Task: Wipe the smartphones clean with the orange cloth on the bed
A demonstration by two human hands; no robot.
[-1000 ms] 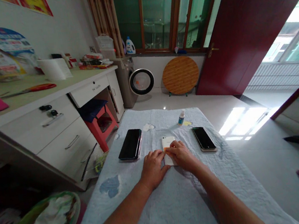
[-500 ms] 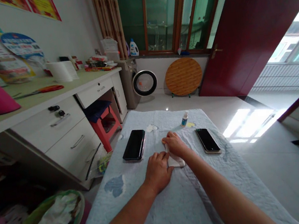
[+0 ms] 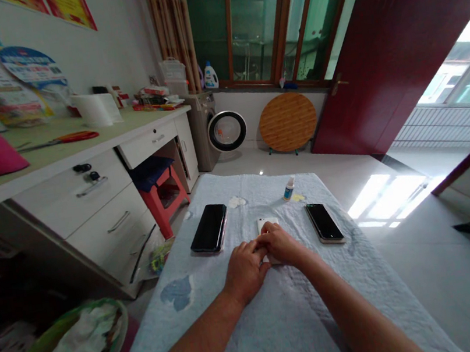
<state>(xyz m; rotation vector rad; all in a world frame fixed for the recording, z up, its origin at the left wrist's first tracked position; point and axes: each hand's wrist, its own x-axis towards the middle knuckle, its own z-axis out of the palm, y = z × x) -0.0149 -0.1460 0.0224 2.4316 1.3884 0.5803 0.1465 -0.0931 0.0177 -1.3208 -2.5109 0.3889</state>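
Observation:
A white phone (image 3: 262,223) lies on the light blue cloth (image 3: 259,337) between two dark-screened phones, mostly covered by my hands. My left hand (image 3: 245,268) rests at its left side, fingers bent together against its edge. Over the phone's middle is my right hand (image 3: 279,244), with fingers curled down; whatever they pinch is too small to make out. One black phone (image 3: 209,228) lies left of my hands, another (image 3: 324,222) to the right. Beyond them stands a small spray bottle (image 3: 289,189) with a blue label.
A white desk (image 3: 57,167) runs along the left, with a red stool (image 3: 167,201) under it. Near the lower left is a green-rimmed bin (image 3: 124,334) holding crumpled tissues. A round wooden tabletop (image 3: 287,121) leans by the far wall.
My right hand has moved down from the phone's upper end toward my left hand, uncovering the white phone's top. The camera view has shifted slightly.

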